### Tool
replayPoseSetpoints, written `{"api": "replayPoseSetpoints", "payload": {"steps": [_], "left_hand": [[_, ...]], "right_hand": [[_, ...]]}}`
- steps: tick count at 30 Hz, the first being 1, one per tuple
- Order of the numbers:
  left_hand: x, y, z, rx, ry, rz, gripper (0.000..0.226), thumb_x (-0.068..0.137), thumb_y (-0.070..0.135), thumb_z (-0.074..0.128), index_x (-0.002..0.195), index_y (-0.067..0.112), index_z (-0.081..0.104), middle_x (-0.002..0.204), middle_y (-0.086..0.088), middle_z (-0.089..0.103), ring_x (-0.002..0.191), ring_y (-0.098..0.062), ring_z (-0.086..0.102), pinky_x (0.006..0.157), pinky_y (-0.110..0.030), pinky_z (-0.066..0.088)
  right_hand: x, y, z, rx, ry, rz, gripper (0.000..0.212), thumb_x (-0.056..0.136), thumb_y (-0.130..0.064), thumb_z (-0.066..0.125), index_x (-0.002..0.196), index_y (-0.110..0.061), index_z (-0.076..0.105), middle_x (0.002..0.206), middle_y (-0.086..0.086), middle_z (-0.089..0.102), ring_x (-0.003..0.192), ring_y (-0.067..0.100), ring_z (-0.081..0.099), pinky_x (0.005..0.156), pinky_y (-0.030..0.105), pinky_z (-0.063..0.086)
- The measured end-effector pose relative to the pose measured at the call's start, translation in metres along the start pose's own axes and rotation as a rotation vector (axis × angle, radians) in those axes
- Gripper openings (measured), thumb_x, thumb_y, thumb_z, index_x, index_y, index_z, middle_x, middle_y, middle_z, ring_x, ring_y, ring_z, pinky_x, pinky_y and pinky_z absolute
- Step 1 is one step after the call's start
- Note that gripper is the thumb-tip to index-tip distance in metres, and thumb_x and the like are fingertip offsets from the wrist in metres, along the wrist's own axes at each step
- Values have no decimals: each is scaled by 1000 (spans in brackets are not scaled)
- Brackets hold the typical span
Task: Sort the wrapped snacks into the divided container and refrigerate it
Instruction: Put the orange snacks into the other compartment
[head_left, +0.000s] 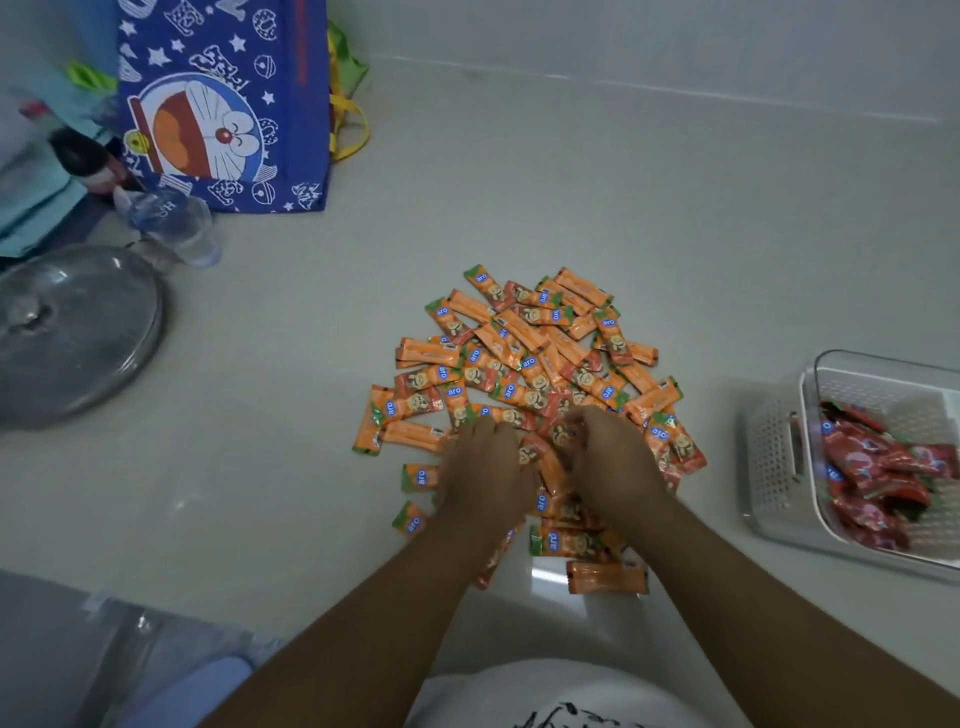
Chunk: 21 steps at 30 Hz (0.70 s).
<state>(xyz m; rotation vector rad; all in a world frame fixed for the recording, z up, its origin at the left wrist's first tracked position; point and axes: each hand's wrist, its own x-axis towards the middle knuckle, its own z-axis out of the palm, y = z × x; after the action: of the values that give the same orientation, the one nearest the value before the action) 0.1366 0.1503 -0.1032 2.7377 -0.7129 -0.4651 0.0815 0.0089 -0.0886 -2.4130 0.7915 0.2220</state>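
1. At centre frame, orange snacks (524, 364) are heaped on the floor (675, 234), gathered for sorting
2. Left hand (488, 467) and right hand (613, 462) are curled over wrappers, apparently bunching several
3. At the right edge, red snacks (878, 478) are kept apart in the divided container (774, 462)

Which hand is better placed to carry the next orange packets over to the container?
Right. The right hand sits on the orange packets on the side toward the container, which already holds red packets. The left hand would have to cross over.
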Motion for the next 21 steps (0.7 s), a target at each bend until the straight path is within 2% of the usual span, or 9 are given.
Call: {"api": "replayPoseSetpoints", "payload": {"steps": [2, 3, 6, 11, 12, 13, 16, 18, 21], "left_hand": [[3, 0, -4, -121, 13, 3, 18, 93, 34, 61, 98, 17, 57, 103, -2, 55, 102, -24, 51, 87, -39, 43], [2, -1, -6, -192, 20, 13, 15, 94, 30, 61, 92, 18, 53, 95, -1, 53, 93, -22, 51, 80, -39, 44], [-1, -11, -14, -454, 23, -11, 18, 94, 18, 56, 87, 22, 41, 73, 1, 49, 63, -15, 47, 55, -33, 37], [2, -37, -28, -598, 11, -135, 21, 95, 15, 53, 102, 29, 39, 68, 1, 56, 49, -13, 50, 44, -32, 40], [3, -40, -30, -575, 1, -144, 24, 94, 17, 56, 106, 30, 40, 71, 2, 60, 51, -12, 56, 46, -32, 44], [4, -42, -31, -505, -4, -131, 27, 92, 20, 60, 110, 29, 42, 74, 4, 63, 57, -13, 61, 50, -32, 49], [10, -44, -26, -163, -12, 11, 29, 85, 34, 70, 108, 25, 55, 88, 7, 65, 87, -20, 63, 83, -40, 50], [15, -43, -24, -50, -45, 40, 32, 84, 44, 74, 106, 26, 60, 101, 5, 67, 101, -21, 61, 96, -43, 43], [22, -44, -22, -2, -27, 40, 31, 89, 52, 68, 103, 24, 64, 104, 3, 64, 106, -21, 56, 96, -42, 38]], "right_hand": [[3, 6, -3, 60, 3, -23, 25, 91, -5, 60, 114, -11, 67, 102, 1, 60, 80, 6, 55, 64, 11, 45], [4, 8, -5, 91, 8, -10, 20, 90, -1, 59, 107, -11, 67, 93, -3, 56, 72, 0, 48, 56, 8, 38], [4, 9, -5, 180, -11, 95, 18, 96, -6, 49, 88, -23, 51, 86, -3, 56, 69, 4, 49, 52, 23, 33], [6, -5, 9, 347, -38, 186, 5, 97, -18, 47, 93, -21, 48, 87, 8, 60, 65, 18, 55, 50, 29, 43], [5, -8, 10, 335, -77, 188, 4, 95, -21, 52, 98, -20, 49, 91, 8, 60, 68, 18, 59, 52, 30, 50], [6, -10, 13, 282, -112, 173, 17, 91, -25, 60, 104, -17, 52, 96, 8, 60, 76, 21, 62, 61, 33, 56], [7, -7, 20, 29, -167, 93, 40, 80, -39, 76, 105, -13, 58, 103, 9, 59, 92, 28, 62, 78, 41, 57], [9, -5, 22, -17, -150, 35, 29, 84, -38, 73, 93, -13, 62, 100, 11, 59, 87, 28, 62, 73, 37, 55], [10, -1, 16, 79, -95, -44, 11, 90, -27, 67, 86, -20, 59, 83, -2, 59, 72, 18, 59, 55, 23, 42]]}}
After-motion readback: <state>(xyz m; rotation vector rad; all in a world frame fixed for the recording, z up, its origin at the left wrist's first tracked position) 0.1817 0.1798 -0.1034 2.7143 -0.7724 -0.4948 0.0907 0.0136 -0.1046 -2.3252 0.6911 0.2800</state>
